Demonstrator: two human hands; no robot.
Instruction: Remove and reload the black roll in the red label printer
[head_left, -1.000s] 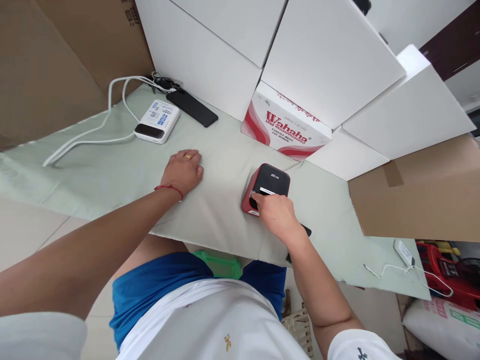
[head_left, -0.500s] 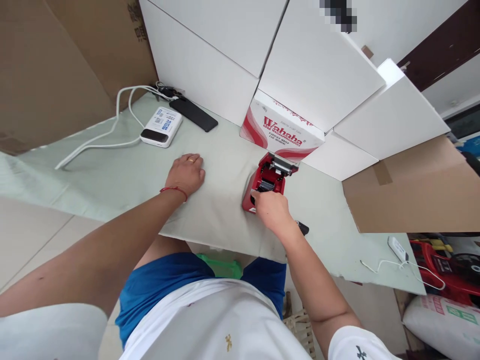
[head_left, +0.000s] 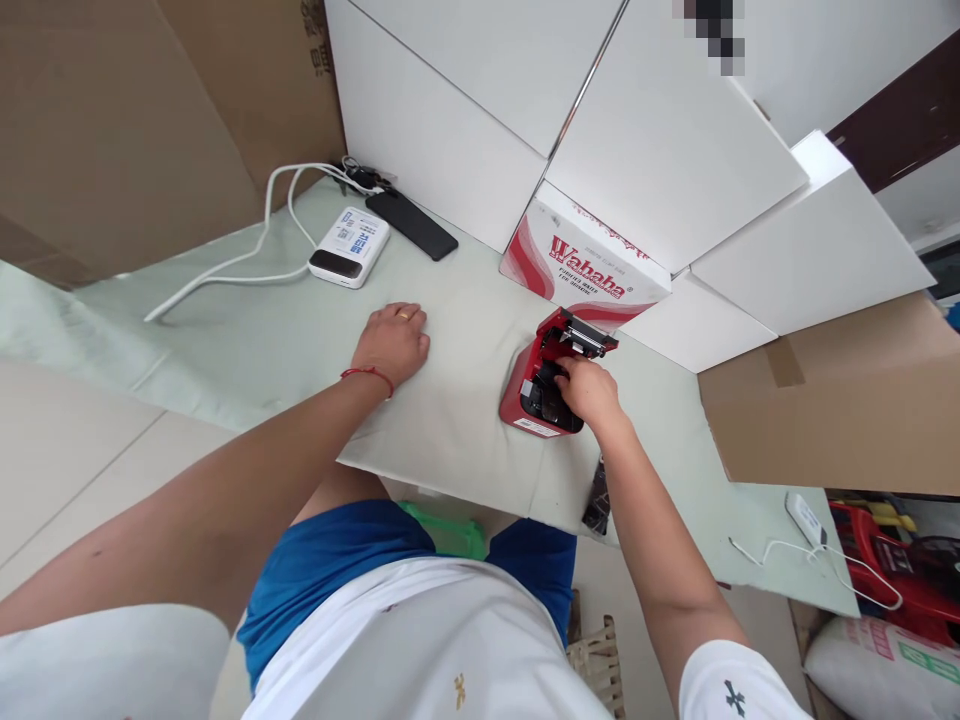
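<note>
The red machine (head_left: pixel 516 402) stands lid-up on the cloth (head_left: pixel 465 420). The right hand (head_left: pixel 592 392) has its fingers down inside; from here I can't tell whether they grip anything. The left hand (head_left: pixel 391 342) rests on the cloth, fingers curled together, near the power bank (head_left: pixel 351 245).

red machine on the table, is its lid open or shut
Open: the lid stands raised at the far side of the red machine, and the right hand has its fingers inside.
</note>
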